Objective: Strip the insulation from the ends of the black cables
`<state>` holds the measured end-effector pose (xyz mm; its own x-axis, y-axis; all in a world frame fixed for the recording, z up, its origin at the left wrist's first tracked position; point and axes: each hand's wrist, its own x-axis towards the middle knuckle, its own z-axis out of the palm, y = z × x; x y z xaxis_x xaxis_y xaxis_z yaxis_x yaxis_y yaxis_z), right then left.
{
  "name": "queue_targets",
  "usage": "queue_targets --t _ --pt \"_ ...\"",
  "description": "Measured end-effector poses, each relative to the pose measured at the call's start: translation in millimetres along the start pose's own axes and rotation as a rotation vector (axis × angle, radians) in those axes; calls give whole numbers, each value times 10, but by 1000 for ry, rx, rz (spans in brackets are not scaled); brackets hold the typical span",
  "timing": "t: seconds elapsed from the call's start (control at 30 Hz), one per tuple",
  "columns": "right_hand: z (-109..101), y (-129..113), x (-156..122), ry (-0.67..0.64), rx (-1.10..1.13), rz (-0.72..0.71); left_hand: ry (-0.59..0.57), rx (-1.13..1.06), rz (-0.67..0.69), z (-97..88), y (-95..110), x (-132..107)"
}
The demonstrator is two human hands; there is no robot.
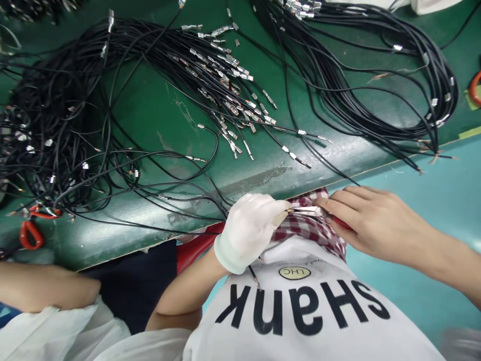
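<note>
My left hand [248, 228], in a white glove, is closed around several thin black cables [203, 228]. Their ends poke out past its thumb and below the wrist, some with bare copper tips. My bare right hand [379, 220] grips red-handled scissors [306, 210], whose metal blades point left at the cable ends by my left thumb. How far apart the blades are is hard to make out. Both hands are just off the table's front edge, above my lap. One black cable [330, 165] runs from the table to behind my right fingers.
The green table [165, 135] bears a tangled cable heap [56, 115], a bundle with silver terminals [225, 90], and a looped bundle [376, 110]. Orange-handled scissors [32, 234] lie at the left. Another orange handle [475, 87] is at the right edge. Another person's arm [48, 287] is at lower left.
</note>
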<state>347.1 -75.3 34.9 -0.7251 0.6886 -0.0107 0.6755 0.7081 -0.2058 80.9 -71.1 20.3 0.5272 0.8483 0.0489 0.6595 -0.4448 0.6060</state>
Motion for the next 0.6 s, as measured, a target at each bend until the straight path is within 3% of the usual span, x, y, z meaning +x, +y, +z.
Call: queue_targets --t 0.37,0.47,0.6 --pt "-25 -70 -18 -62 95 9 -68 42 35 -49 -18 -19" --pt "-61 -112 -48 -179 308 53 -147 78 95 -90 -9 -76" --pt "-165 -185 -98 -448 729 144 -249 -54 181 -191 50 -194"
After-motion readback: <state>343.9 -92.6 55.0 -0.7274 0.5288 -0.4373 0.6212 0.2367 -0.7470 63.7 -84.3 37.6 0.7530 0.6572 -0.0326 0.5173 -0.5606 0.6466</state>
